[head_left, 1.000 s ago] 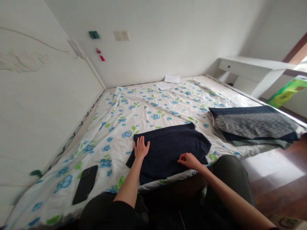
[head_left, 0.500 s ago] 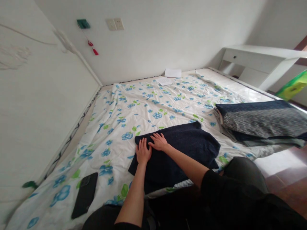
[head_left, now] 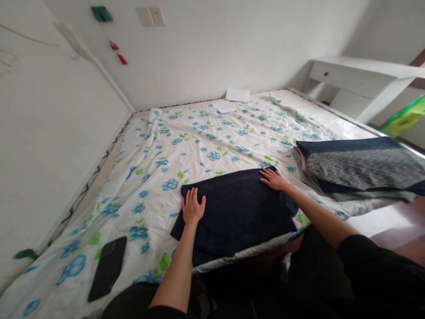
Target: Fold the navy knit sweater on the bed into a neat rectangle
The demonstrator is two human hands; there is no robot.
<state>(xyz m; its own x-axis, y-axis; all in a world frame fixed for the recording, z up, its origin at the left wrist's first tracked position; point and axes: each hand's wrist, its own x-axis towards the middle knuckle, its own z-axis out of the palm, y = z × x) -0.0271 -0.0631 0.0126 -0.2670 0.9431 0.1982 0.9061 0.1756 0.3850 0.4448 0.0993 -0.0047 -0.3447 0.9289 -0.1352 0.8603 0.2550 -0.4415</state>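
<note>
Both hands lie flat with fingers spread, gripping nothing — left hand and right hand on the dark folded cloth at frame centre — it looks soft and light, best taken at the edges.

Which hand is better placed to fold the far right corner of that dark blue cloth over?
Right hand: it lies flat on the dark blue cloth at that corner. The left hand presses the opposite end.

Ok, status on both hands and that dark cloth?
Left hand flat on navy cloth, left end. Right hand flat on far right corner. Folded pile lies apart, right. Phone apart, left.
</note>
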